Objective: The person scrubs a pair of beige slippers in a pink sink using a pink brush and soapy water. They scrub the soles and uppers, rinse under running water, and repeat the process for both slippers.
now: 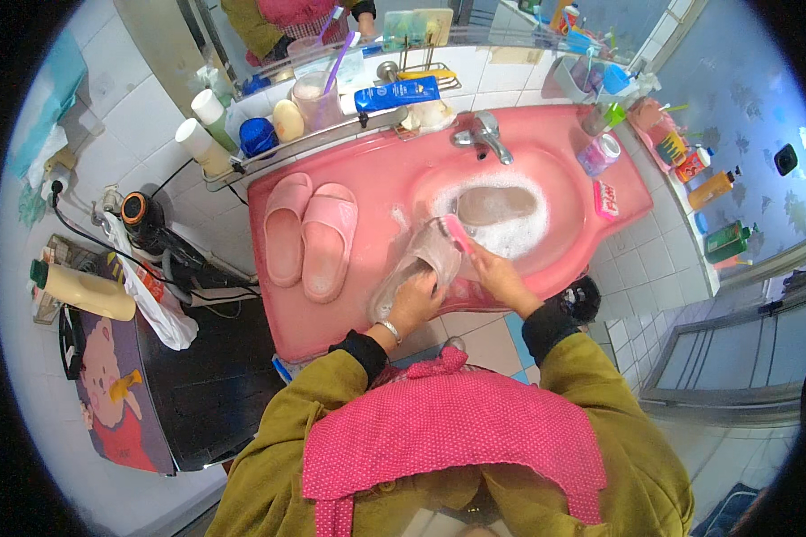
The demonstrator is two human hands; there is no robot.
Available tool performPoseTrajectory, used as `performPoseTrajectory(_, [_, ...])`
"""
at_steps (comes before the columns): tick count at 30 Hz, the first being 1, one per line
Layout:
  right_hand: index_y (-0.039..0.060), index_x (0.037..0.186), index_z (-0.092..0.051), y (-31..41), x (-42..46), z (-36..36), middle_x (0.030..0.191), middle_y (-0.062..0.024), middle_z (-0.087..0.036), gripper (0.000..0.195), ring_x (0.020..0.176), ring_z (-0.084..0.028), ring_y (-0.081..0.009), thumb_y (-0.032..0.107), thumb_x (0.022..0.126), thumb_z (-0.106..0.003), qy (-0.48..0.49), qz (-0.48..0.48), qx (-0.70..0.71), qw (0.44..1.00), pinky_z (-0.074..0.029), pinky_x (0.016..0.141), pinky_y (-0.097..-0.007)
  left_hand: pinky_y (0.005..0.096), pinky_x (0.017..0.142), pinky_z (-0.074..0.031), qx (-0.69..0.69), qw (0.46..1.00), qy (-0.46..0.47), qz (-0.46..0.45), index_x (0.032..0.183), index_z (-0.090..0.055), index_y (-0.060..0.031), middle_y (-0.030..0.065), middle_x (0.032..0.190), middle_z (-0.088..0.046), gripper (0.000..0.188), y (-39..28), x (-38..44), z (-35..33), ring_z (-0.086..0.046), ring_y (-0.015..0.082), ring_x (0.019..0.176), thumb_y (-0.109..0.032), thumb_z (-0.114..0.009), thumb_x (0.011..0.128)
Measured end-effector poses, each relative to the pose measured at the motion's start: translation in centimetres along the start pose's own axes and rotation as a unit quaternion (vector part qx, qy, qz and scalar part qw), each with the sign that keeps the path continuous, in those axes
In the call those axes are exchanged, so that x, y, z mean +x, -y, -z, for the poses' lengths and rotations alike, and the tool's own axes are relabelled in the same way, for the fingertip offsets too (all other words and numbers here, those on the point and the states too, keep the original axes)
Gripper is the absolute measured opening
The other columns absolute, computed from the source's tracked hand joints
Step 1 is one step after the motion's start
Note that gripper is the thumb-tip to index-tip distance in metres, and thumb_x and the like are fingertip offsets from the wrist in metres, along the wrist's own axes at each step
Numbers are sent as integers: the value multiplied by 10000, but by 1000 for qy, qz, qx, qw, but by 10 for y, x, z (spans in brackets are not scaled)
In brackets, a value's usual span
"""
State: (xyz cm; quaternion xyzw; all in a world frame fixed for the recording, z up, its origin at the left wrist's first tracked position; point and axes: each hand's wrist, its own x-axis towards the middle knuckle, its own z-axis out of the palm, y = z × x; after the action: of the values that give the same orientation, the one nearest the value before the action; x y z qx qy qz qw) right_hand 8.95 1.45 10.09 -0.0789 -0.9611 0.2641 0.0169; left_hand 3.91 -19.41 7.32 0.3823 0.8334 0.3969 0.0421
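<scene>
My left hand (413, 301) holds a greyish slipper (436, 250) at the near left edge of the basin, its fingers partly inside the foot opening. In my right hand (500, 272) is a pink brush (457, 231), pressed against the slipper's toe strap. A second grey slipper (496, 205) lies in white suds (537, 228) inside the pink sink basin (567, 235). Two pink slippers (283, 252) stand side by side on the counter to the left, the right one wet on its insole.
A chrome faucet (489, 134) rises behind the basin. A jar (599, 154) and a red packet (605, 199) stand on the right rim. Bottles and a blue tube (396, 94) fill the back shelf. A hair dryer (141, 215) and cords hang at the left. Bottles line the right ledge (702, 262).
</scene>
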Motion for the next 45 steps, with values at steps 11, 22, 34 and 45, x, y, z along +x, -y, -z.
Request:
performPoseTrajectory(11, [153,1217,-602,30,45,51,902,-235,-665,339,843,-652,-400,294,941,-465,165,-1,-209,964,-511,729,-506,542,1122,-212,169,984,15,-53,1185,-572,20,254,1255,-524,395,-14,-8,2,-382,426,1288,-173,-513,845])
performPoseTrajectory(22, [175,1263,-559,101,15,71,901,-229,-660,366,830,-632,-426,320,940,-468,140,119,-45,982,-492,735,-525,558,1141,-161,177,981,40,-68,1200,-554,16,253,1318,-473,391,-16,-14,9,-340,418,1325,-122,-476,843])
performPoseTrajectory(34, [85,1229,-574,-5,18,32,913,-206,-663,398,844,-633,-382,357,950,-487,-27,-33,80,996,-485,735,-458,543,1123,-198,164,982,16,-95,1124,-616,16,238,1229,-559,343,-2,-11,3,-408,420,1264,-156,-531,840])
performPoseTrajectory(45, [74,1088,-604,-68,-70,51,554,68,-385,291,437,-344,-46,331,971,-539,-59,-287,525,799,-260,406,-206,460,1093,-297,126,949,211,-199,902,-678,-28,188,1100,-629,210,2,66,17,-512,335,1176,-149,-559,778])
